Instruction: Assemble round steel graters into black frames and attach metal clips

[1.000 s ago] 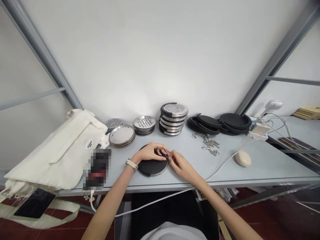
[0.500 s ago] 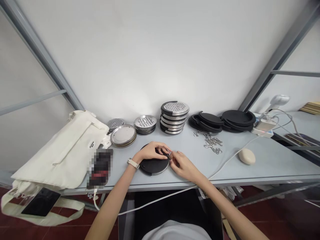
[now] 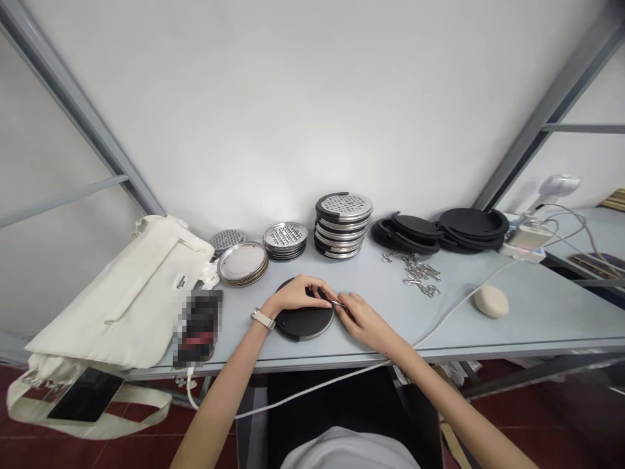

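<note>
Two bare hands close together on a black disc [image 3: 305,322] at lower centre of the frame, flat on the grey table [image 3: 390,306]. Left hand [image 3: 295,294] arched over the top, palm raised, thumb and fingertips drawn nearly together at the upper right rim and closed on the edge, probably to keep the disc from sliding or turning. Right hand [image 3: 364,319] curled nearly shut, thumb and forefinger pinching a small metal piece [image 3: 338,303] against the same rim; too small to tell whether already hooked on. Likely held from both sides to bring fine contact within sight and under control. Along the back, from left of centre to right, plain metal discs [image 3: 241,262], grater-like discs [image 3: 286,234], a tall mixed stack [image 3: 344,234] and black covers [image 3: 417,226], seemingly grouped by kind and pushed towards the wall to leave working room in front. Loose metal hooks [image 3: 417,270] right of centre, perhaps spread there for easy picking by the right hand. At left, a cream bag [image 3: 137,293] with a small oval label [image 3: 181,282], dark lettering too small to read with confidence. No brand legible on discs, covers or the white rounded object [image 3: 491,301] at right.
</note>
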A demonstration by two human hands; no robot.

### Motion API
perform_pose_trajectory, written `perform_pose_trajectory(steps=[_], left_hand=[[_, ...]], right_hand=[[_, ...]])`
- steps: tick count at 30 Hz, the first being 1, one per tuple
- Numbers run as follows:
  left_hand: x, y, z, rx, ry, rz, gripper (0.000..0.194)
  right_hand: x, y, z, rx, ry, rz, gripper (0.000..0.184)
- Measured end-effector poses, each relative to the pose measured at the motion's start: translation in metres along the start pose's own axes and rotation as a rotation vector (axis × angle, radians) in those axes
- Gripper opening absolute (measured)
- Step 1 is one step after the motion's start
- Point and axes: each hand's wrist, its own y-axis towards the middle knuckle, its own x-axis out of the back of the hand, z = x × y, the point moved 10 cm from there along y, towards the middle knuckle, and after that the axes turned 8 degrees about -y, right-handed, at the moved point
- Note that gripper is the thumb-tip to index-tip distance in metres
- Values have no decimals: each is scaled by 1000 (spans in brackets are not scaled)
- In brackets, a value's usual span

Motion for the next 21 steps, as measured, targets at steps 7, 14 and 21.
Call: perform_pose_trajectory(steps=[7, 14, 21], left_hand=[[1, 0, -5, -16, 55, -31, 23], [7, -1, -9, -50, 84, -101, 22], [11, -1, -6, -14, 64, -140, 24]], right_hand=[[3, -1, 2, -9, -23, -6, 21], [4, 0, 3, -24, -53, -2, 24], [5, 1, 4, -12, -59, -17, 27]])
